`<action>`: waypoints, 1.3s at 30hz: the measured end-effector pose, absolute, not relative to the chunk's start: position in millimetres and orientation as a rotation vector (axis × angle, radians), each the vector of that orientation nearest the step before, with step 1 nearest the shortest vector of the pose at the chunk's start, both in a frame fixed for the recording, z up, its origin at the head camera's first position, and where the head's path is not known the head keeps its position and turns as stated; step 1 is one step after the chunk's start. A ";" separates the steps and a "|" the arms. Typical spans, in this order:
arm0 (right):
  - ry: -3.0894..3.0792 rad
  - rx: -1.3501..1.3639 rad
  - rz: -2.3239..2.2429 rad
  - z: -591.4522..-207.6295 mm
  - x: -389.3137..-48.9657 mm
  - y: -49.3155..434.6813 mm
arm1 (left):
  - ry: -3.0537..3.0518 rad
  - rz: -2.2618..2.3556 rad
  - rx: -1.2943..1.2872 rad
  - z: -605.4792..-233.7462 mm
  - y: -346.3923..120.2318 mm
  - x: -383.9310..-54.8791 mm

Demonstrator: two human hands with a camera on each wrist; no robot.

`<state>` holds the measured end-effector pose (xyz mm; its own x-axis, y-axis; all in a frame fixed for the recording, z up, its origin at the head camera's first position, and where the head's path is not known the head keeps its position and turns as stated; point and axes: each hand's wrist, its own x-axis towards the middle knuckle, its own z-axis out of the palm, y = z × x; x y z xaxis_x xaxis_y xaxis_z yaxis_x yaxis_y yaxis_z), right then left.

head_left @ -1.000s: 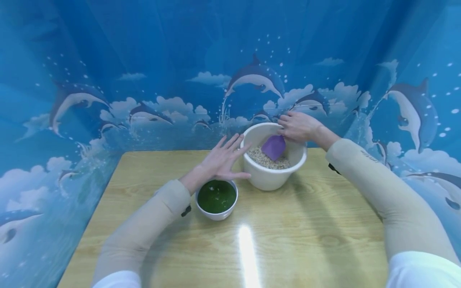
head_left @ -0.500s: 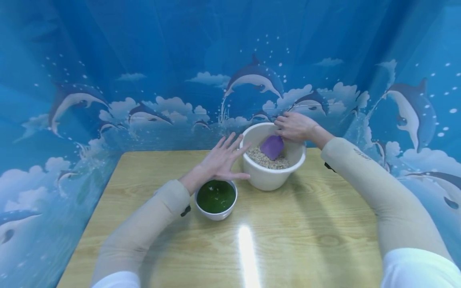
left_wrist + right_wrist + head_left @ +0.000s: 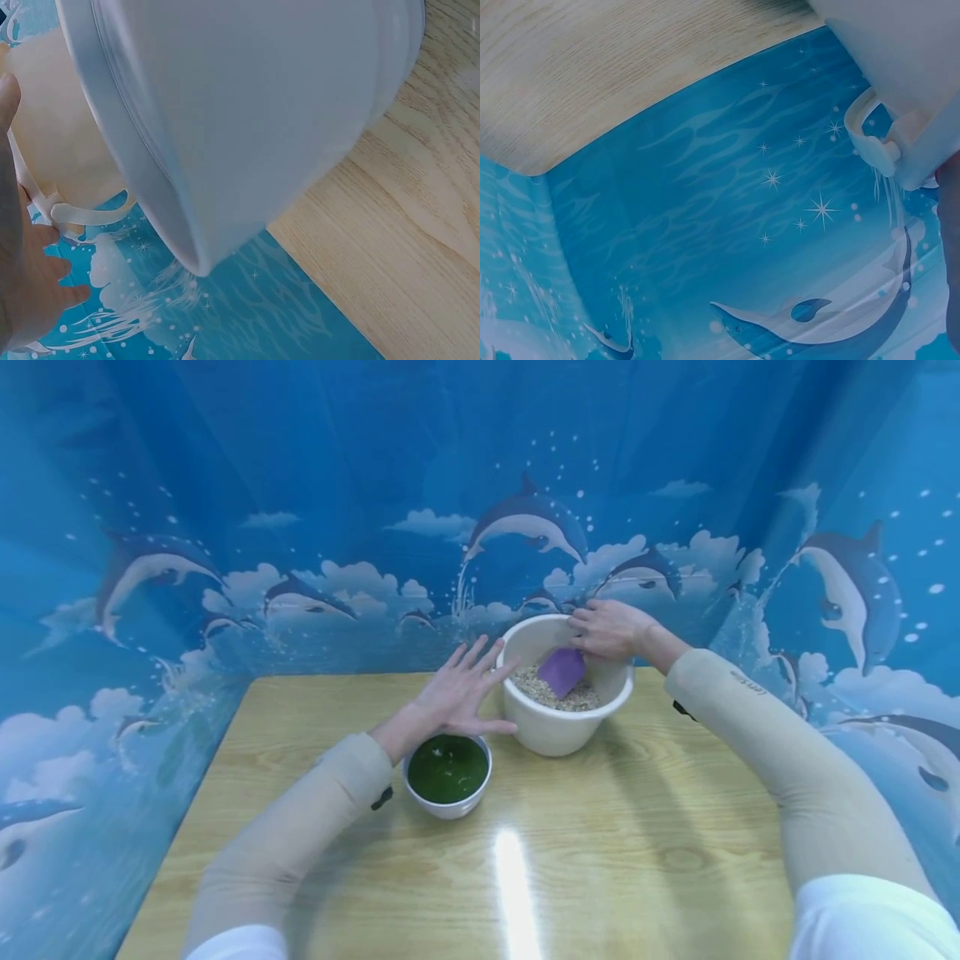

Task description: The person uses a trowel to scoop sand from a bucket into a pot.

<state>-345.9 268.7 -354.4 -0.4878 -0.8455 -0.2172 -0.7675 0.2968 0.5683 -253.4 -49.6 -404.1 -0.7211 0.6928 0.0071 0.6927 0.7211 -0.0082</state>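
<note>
One purple scoop is tilting inside a white bucket of speckled granules, just below and left of the right hand, whose curled fingers are gripping it. The left hand, fingers spread, is hovering by the rim, near a bowl holding green liquid on the wood-grain surface.
</note>
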 end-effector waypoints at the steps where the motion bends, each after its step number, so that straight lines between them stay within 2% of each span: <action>1: -2.429 1.515 -0.952 -354.7 -345.9 268.3 | -2.898 0.005 -1.170 -404.0 -49.8 -253.5; 39: -2.428 1.602 -0.903 -372.9 -326.0 248.8 | -2.943 -0.008 -1.162 -400.7 -48.4 -250.0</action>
<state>-326.0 248.8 -372.9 -0.4430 -0.8652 -0.2348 -0.8084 0.2723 0.5219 -250.0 -48.4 -400.7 -0.7298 0.6834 -0.0192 0.6832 0.7301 0.0130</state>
